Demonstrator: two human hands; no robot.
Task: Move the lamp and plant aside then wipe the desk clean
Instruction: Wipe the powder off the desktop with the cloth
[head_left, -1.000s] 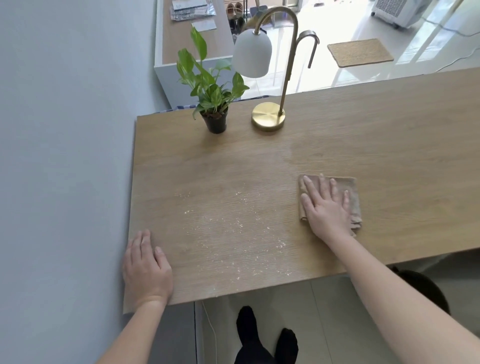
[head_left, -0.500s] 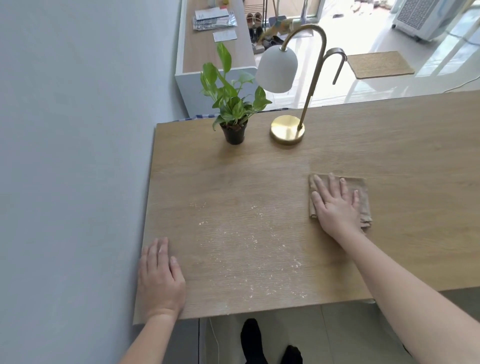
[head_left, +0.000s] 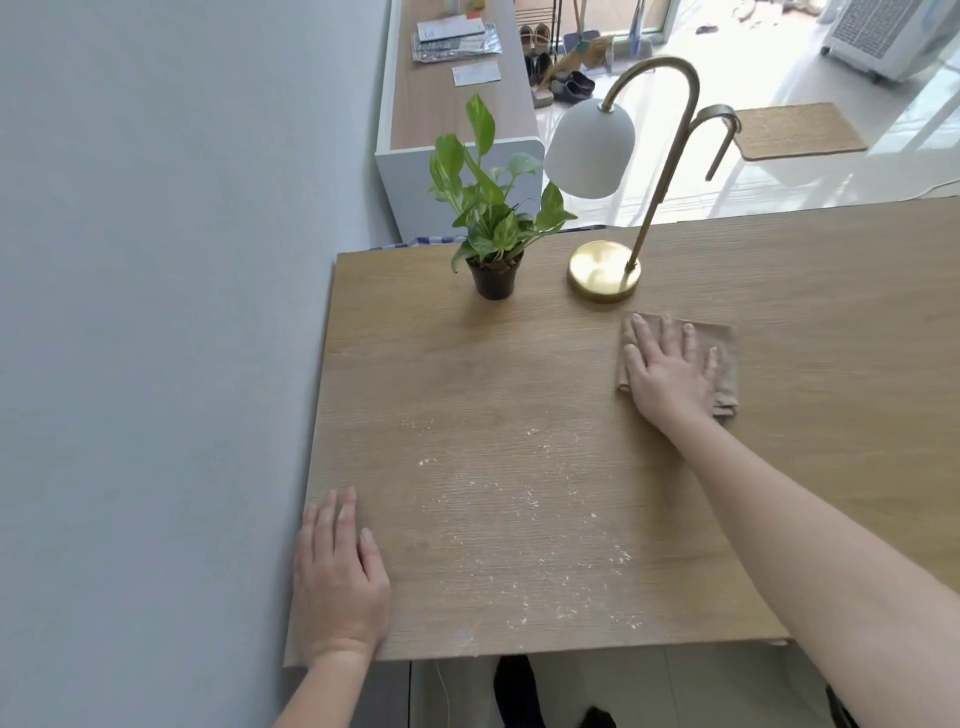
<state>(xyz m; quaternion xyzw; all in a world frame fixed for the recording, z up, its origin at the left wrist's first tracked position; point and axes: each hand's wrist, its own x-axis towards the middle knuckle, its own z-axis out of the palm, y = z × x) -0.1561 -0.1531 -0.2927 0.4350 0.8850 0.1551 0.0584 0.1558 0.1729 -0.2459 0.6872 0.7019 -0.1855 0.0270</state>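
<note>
Clock face on the visible desk, 12 = far edge.

- Light oak wood-grain desk, left edge against the plain grey wall.
- Small green leafy plant in a black pot: upright at 11 o'clock, near the far edge.
- Brass gooseneck lamp with white dome shade: round base at 12 o'clock, just beside the plant on its 3 o'clock side, not touching. The shade hangs above the gap between them.
- Folded tan cloth: on the desk at 1 o'clock, near the lamp base at its 5 o'clock, apart from it.
- Right hand: palm down, fingers straight and slightly spread, pressing flat on the cloth. No curl, no pinch.
- Left hand: flat on bare wood at the 7 o'clock corner, fingers straight and together, holding nothing.
- Scatter of white crumbs: from centre to 6 o'clock, between the two hands. The cloth is well apart from it.
- Beyond the far edge: white-sided bench with papers at 11 o'clock, woven floor mat at 1 o'clock.
</note>
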